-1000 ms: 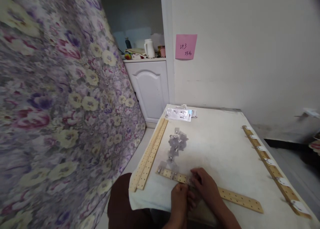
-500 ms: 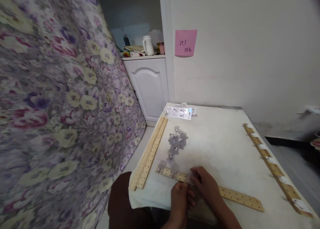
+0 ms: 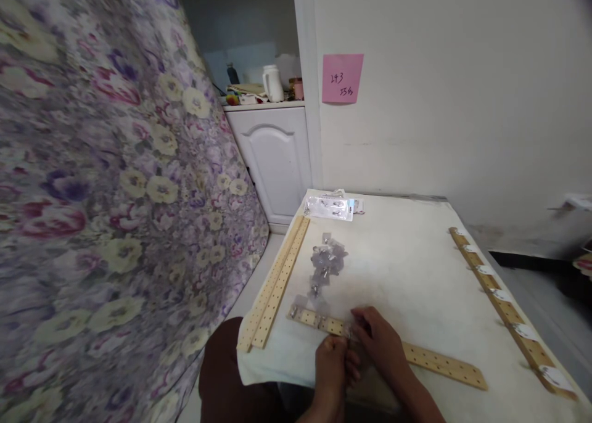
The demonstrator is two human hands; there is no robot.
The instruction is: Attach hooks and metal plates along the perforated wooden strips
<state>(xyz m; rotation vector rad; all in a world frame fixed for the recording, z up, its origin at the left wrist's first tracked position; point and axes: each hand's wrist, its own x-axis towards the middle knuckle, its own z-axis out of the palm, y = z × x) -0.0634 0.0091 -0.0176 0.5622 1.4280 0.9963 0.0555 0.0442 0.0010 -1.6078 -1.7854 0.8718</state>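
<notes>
A perforated wooden strip lies slantwise near the table's front edge, under both hands. Small clear square plates with metal hooks sit on its left part. My left hand is closed at the strip's near edge, thumb and fingers gripping there. Over the strip, my right hand has its fingers curled down onto a clear hook piece, mostly covered by the fingertips. Beyond them lies a loose pile of clear hooks, some with shiny metal parts.
Two perforated wooden strips lie along the table's left edge. Another strip with several white round pieces runs down the right side. Clear blister packaging lies at the back. A floral curtain hangs to the left.
Almost nothing differs. Both hands stay at the same spot on the strip, and the view has shifted very slightly.
</notes>
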